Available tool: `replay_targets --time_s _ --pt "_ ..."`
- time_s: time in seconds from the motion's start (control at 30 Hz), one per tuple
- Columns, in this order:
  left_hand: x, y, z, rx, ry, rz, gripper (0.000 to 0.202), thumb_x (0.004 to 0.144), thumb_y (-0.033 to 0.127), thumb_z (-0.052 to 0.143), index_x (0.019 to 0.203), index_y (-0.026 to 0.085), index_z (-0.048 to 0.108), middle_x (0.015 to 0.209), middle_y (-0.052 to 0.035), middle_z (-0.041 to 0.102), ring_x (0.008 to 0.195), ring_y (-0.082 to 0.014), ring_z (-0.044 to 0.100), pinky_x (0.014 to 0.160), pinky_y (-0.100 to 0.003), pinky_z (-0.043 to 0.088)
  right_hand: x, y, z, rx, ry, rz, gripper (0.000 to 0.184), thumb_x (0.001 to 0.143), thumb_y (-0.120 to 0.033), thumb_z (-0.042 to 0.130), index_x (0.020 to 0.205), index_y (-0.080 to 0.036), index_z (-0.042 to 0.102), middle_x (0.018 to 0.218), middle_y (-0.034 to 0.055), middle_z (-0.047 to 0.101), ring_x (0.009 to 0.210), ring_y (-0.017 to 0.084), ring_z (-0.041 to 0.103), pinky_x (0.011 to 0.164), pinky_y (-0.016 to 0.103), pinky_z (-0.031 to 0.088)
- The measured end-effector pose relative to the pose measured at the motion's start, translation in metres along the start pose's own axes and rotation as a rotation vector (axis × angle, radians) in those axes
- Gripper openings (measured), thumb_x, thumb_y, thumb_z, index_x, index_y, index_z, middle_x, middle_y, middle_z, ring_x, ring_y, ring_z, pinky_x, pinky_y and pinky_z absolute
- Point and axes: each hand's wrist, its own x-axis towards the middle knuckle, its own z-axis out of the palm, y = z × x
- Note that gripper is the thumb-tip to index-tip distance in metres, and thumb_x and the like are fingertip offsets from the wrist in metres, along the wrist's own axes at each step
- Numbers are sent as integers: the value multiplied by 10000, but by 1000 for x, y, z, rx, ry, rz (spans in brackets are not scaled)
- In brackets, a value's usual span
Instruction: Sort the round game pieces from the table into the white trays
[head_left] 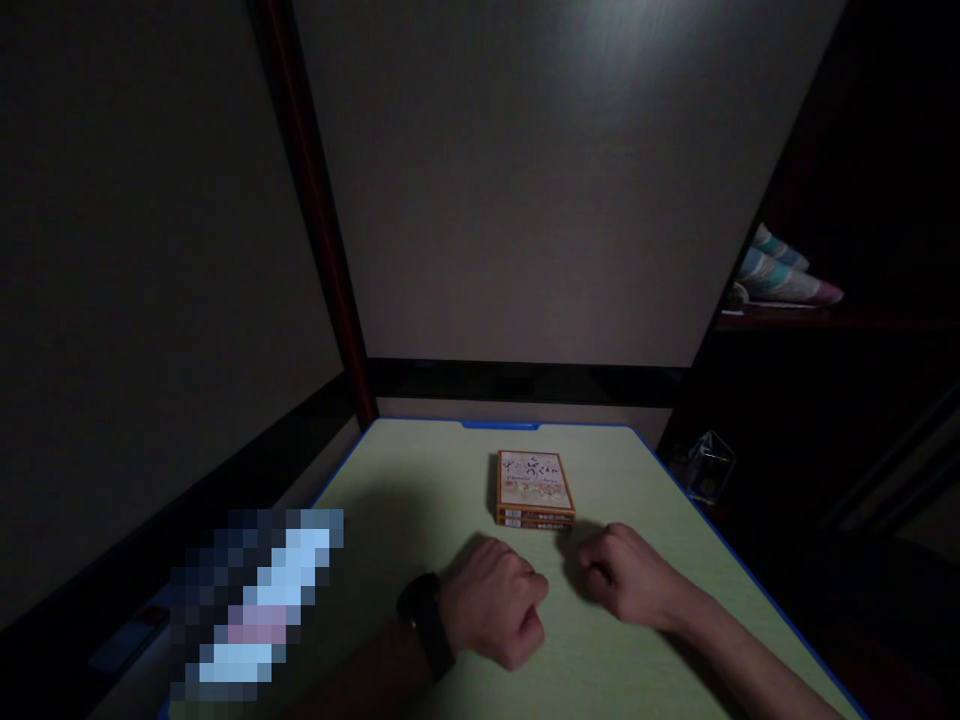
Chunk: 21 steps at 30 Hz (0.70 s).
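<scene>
Both my hands rest as fists on a pale green table (390, 500) with a blue rim. My left hand (495, 612) is curled shut with nothing showing in it, and a dark watch band sits on its wrist. My right hand (622, 580) is also closed, a little to the right and apart from the left. Just beyond the two fists lies a small stack of orange boxes (534, 488) with a pale printed top. Neither hand touches the boxes.
The room is dim. A plain wall and a dark red post (330, 250) rise behind the table. Folded striped cloth (784, 275) lies on a dark shelf at the right. A clear container (709, 465) stands below it beside the table's right edge.
</scene>
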Motion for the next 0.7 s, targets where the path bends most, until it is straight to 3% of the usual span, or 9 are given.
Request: replay_targets --time_s 0.1,0.23,0.43,0.7 --pt "2 2 1 10 37 3 30 717 199 530 725 199 558 704 -31 632 623 -179 547 618 -310 419 -2 -16 9 53 69 -141 156 614 -62 470 611 -209 521 556 -29 508 531 133 418 548 270 223" --pt "3 -2 -1 -9 86 -12 161 740 75 454 797 200 539 809 -23 637 722 -162 560 664 -288 423 -2 -25 17 116 99 -223 223 574 -16 439 666 -209 503 668 -11 552 619 139 487 572 251 268" --pt "5 -6 6 -67 68 -8 216 629 11 487 727 202 519 732 9 599 667 -135 531 600 -261 369 -3 -25 22 54 78 -202 219 489 -34 463 616 -211 440 603 -35 517 571 128 451 545 264 219" --pt "3 -4 7 -55 60 -37 191 533 59 531 658 196 483 590 25 519 560 -124 449 536 -262 259 -6 -27 29 -28 89 -196 200 461 -74 485 578 -203 387 547 -44 491 521 117 397 526 291 150"
